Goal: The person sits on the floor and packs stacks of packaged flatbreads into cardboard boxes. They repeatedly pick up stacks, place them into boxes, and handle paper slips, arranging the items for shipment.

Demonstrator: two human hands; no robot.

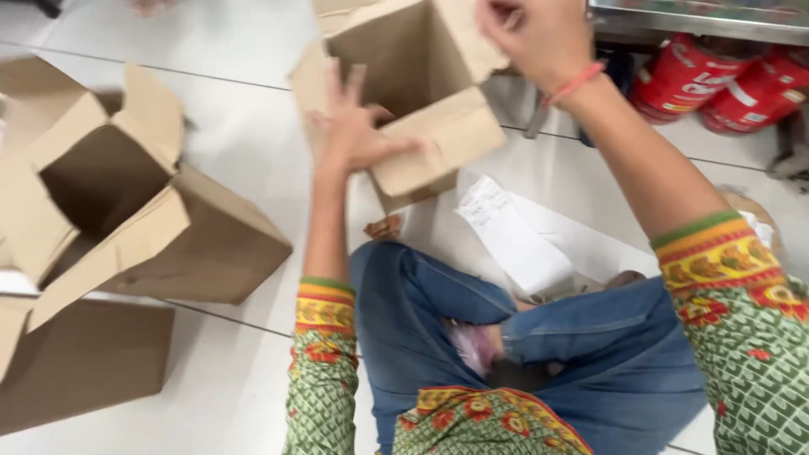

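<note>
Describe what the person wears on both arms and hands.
Both hands are bare, no gloves. The left sleeve and right sleeve are green patterned fabric with red flowers, cuffed in yellow, orange and green bands. A thin pink-red thread band circles the right wrist.

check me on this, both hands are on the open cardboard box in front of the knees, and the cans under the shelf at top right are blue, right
Not quite. The left hand and right hand are indeed on the open cardboard box, but the cans under the shelf at top right are red, not blue. The head view shows this.
</note>
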